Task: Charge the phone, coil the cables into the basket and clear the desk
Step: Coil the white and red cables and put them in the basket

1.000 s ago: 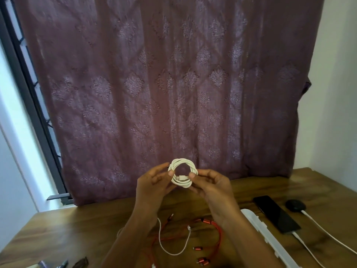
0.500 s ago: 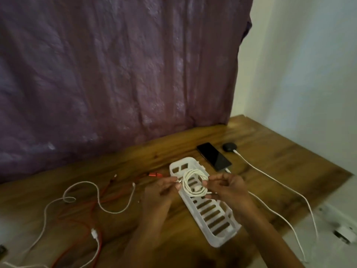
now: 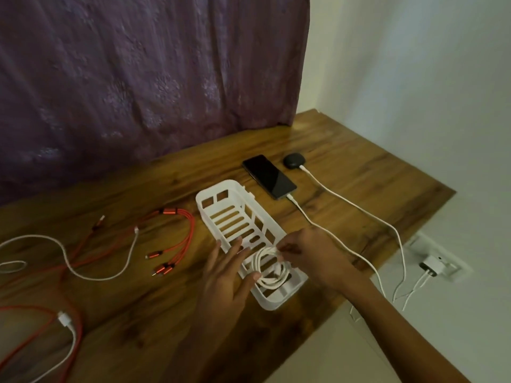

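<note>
On the wooden surface [image 3: 345, 167] the white basket [image 3: 215, 188] now holds the coiled white cable [image 3: 276, 280] at its near end. Half a second ago we held it above, in both hands. Our left hand [image 3: 229, 275] has let go, fingers spread; our right hand [image 3: 312, 258] pinches the coil's top. The phone [image 3: 269, 176] lies plugged in just beyond. The red cable [image 3: 168, 211] runs off the left edge.
</note>
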`<state>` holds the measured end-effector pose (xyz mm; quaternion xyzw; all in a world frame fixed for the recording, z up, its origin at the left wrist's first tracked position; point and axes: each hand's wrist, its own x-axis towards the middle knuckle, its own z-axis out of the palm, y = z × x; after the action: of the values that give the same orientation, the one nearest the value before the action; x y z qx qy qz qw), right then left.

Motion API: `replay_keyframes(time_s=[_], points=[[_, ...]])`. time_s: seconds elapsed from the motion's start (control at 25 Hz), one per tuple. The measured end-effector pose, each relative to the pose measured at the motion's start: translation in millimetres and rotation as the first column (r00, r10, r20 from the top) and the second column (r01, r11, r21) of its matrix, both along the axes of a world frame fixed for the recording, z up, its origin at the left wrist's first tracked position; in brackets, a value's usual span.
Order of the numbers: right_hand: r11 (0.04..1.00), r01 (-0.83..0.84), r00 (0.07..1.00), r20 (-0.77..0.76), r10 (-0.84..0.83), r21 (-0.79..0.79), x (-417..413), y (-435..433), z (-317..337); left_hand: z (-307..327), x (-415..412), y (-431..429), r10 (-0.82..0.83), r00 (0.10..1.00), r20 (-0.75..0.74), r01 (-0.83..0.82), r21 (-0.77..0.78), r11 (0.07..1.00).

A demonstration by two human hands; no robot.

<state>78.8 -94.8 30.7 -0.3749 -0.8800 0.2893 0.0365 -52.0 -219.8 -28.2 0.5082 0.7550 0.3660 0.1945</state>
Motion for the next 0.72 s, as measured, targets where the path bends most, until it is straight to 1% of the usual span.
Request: replay_keyframes(time_s=[0.08,0.16,0.28,0.36,0.52,0.64,0.72], points=[[0.992,-0.09,0.99,0.115,0.08,0.083,-6,-5,-3,-7,-1,-1,0.0,0.999,-0.034,0.001,0.014,1.0],[0.984,-0.127,0.968,0.23,0.097,0.121,-8,-9,-8,-13,0,0,0.033,0.998,-0.045,-0.031,0.062,0.998],[0.955,-0.2,0.939,0.32,0.123,0.22,-7,-11,-17,-20,6,3,0.056,0.997,-0.05,-0.049,0.127,0.991],[0.925,-0.251,0.914,0.385,0.128,0.287,-7,-10,-20,-21,8,5,0.047,0.998,-0.037,-0.042,0.12,0.992],[0.915,-0.265,0.908,0.399,0.13,0.305,-9,-7,-21,-21,7,6,0.045,0.999,-0.021,-0.042,0.106,0.993],[0.924,-0.246,0.917,0.378,0.125,0.292,-8,-9,-21,-19,7,5,0.031,0.999,-0.013,-0.029,0.084,0.996],[0.931,-0.22,0.935,0.336,0.116,0.291,-10,-11,-19,-16,5,2,0.002,1.0,-0.011,-0.001,0.069,0.998]])
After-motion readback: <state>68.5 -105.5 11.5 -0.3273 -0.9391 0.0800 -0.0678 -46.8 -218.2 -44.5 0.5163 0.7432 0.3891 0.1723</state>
